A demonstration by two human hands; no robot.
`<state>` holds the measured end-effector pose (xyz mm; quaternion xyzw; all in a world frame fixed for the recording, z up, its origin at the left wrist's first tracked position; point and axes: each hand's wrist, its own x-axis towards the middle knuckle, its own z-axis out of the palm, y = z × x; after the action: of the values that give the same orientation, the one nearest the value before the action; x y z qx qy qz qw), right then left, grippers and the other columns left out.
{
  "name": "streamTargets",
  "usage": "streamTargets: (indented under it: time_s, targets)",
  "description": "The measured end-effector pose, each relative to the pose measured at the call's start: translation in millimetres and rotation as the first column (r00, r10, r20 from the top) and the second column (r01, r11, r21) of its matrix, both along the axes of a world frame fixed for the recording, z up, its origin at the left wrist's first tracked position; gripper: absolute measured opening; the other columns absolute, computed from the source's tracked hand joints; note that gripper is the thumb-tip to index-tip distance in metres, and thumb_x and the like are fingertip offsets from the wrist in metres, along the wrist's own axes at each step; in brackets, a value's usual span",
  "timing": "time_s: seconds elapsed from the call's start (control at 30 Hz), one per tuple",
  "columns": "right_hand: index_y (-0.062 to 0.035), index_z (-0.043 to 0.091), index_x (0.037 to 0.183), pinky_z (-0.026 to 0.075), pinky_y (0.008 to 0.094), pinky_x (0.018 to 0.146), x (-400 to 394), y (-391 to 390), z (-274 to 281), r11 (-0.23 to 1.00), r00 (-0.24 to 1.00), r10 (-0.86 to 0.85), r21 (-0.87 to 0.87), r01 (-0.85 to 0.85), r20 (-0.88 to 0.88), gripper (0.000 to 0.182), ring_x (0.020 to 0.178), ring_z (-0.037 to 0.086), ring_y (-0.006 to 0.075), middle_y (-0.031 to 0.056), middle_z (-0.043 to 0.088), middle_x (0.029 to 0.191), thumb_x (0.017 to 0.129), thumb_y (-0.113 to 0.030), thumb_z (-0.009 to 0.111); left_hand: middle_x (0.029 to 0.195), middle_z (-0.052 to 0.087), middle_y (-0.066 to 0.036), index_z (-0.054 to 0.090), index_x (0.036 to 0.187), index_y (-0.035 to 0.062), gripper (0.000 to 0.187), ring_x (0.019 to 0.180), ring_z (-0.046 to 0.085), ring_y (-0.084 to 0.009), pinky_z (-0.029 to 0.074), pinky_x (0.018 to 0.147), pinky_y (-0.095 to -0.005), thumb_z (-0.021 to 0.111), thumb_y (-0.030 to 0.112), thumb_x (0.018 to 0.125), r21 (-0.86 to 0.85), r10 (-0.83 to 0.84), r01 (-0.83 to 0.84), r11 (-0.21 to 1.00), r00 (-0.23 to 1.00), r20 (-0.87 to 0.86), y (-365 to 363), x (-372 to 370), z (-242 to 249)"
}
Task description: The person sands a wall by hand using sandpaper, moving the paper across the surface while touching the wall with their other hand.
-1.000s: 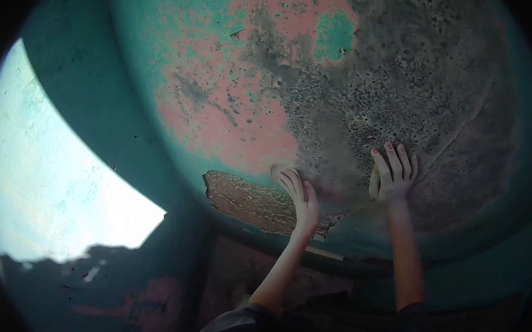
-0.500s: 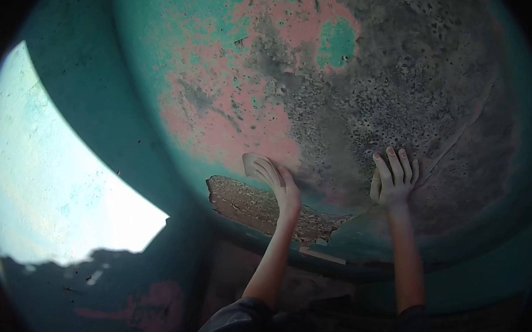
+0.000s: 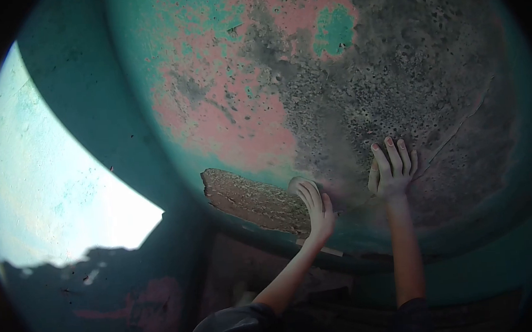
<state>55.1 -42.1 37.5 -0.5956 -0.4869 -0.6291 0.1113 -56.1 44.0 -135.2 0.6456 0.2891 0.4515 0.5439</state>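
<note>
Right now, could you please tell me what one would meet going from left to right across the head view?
Curved, bright white patch, rough, brown, elongated patch, bare left hand, bare right hand, thin, slanting grey crack line.

Large curved wall [image 3: 224, 77]: teal, blotched salmon-pink, mottled grey with dark speckled pits. Long jagged bare patch [image 3: 253, 204]: rough brown. Sleeves [image 3: 236, 327]: dark, plain. Lower-left wall: teal, pink smear [image 3: 155, 303].
</note>
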Motion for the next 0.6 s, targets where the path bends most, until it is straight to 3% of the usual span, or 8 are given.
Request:
streamTargets:
  time_s: [0.07, 0.17, 0.27, 0.33, 0.4, 0.5, 0.57, 0.6]
  targets:
    - [-0.0237, 0.066, 0.122, 0.02, 0.0477, 0.12, -0.5, 0.5, 0.3, 1.0, 1.0, 0.002, -0.006, -0.002, -0.002, 0.033, 0.136, 0.044, 0.0245, 0.0021, 0.056, 0.139, 0.092, -0.022, 0.054, 0.16, -0.014, -0.03, -0.004, 0.156, -0.0003, 0.069, 0.146, -0.014, -0.0527, 0.0, 0.118, -0.0577, 0.034, 0.029, 0.106, 0.091, -0.174, 0.176, 0.98, 0.984, -0.032, -26.8, 4.3, -12.6]
    - [-0.0239, 0.066, 0.123, 0.02, 0.0472, 0.12, 0.9, -1.0, 0.2, 1.0, 1.0, 0.001, -0.013, -0.001, -0.007, 0.033, 0.136, 0.045, 0.0241, 0.0018, 0.055, 0.139, 0.092, -0.022, 0.053, 0.16, -0.019, -0.025, -0.006, 0.156, 0.0011, 0.07, 0.148, -0.018, -0.0432, -0.003, 0.12, -0.0516, 0.032, 0.035, 0.108, -0.135, 0.013, -0.002, 0.991, 0.997, 0.079, 38.7, -9.6, 13.1]
    - [-0.0239, 0.066, 0.124, 0.019, 0.0468, 0.12, 2.3, 1.2, -1.9, 1.0, 1.0, 0.003, 0.004, -0.003, -0.007, 0.034, 0.136, 0.044, 0.0238, 0.0016, 0.056, 0.139, 0.093, -0.023, 0.052, 0.161, -0.02, -0.024, -0.006, 0.157, 0.0024, 0.071, 0.149, -0.019, -0.0395, -0.004, 0.12, -0.0491, 0.032, 0.037, 0.108, -0.165, 0.104, -0.088, 0.982, 0.991, 0.088, 51.3, -7.2, 20.6]
    - [-0.024, 0.065, 0.124, 0.019, 0.0466, 0.12, 0.8, -0.4, -1.6, 1.0, 1.0, -0.001, 0.009, 0.001, 0.001, 0.034, 0.136, 0.044, 0.0237, 0.0016, 0.056, 0.139, 0.093, -0.023, 0.052, 0.161, -0.019, -0.024, -0.006, 0.156, 0.0017, 0.07, 0.149, -0.018, -0.0405, -0.003, 0.12, -0.05, 0.032, 0.036, 0.108, -0.124, 0.049, -0.044, 0.991, 0.998, 0.038, -1.6, 6.4, -5.2]
    - [-0.018, 0.066, 0.123, 0.02, 0.0474, 0.119, 0.8, -2.6, 1.0, 0.999, 1.0, 0.018, -0.034, -0.018, 0.009, 0.031, 0.135, 0.045, 0.027, 0.0057, 0.055, 0.138, 0.095, -0.021, 0.053, 0.161, -0.018, -0.025, -0.005, 0.156, 0.0014, 0.07, 0.149, -0.018, -0.0408, -0.002, 0.12, -0.0501, 0.033, 0.035, 0.108, 0.103, -0.144, 0.152, 0.983, 0.986, -0.081, -46.1, 14.4, -21.0]
    - [-0.018, 0.066, 0.123, 0.021, 0.0474, 0.119, 1.8, -3.0, 1.5, 0.999, 1.0, 0.013, -0.035, -0.012, 0.028, 0.031, 0.135, 0.045, 0.0274, 0.0058, 0.056, 0.137, 0.095, -0.021, 0.053, 0.161, -0.018, -0.024, -0.006, 0.156, 0.0015, 0.071, 0.149, -0.017, -0.0407, -0.001, 0.121, -0.0499, 0.031, 0.038, 0.108, 0.047, -0.103, 0.104, 0.993, 0.994, -0.029, -12.6, 4.5, -20.4]
    - [-0.0181, 0.066, 0.123, 0.021, 0.0475, 0.119, 0.9, -1.6, -0.3, 0.999, 1.0, 0.017, -0.027, -0.016, 0.019, 0.03, 0.135, 0.045, 0.0276, 0.0058, 0.056, 0.137, 0.096, -0.021, 0.052, 0.161, -0.018, -0.024, -0.007, 0.156, 0.0021, 0.071, 0.149, -0.017, -0.0401, -0.002, 0.121, -0.0491, 0.028, 0.042, 0.108, -0.113, 0.069, -0.063, 0.992, 0.996, 0.049, 51.8, -8.7, -3.0]
    - [-0.0181, 0.066, 0.123, 0.021, 0.0476, 0.119, 1.6, -1.2, -0.5, 1.0, 1.0, 0.022, -0.021, -0.021, 0.011, 0.03, 0.135, 0.044, 0.0278, 0.0058, 0.056, 0.137, 0.096, -0.021, 0.052, 0.161, -0.018, -0.024, -0.007, 0.156, 0.0021, 0.071, 0.149, -0.017, -0.0401, -0.002, 0.121, -0.0491, 0.028, 0.042, 0.108, -0.112, 0.069, -0.063, 0.992, 0.996, 0.051, 60.6, -8.1, 7.4]
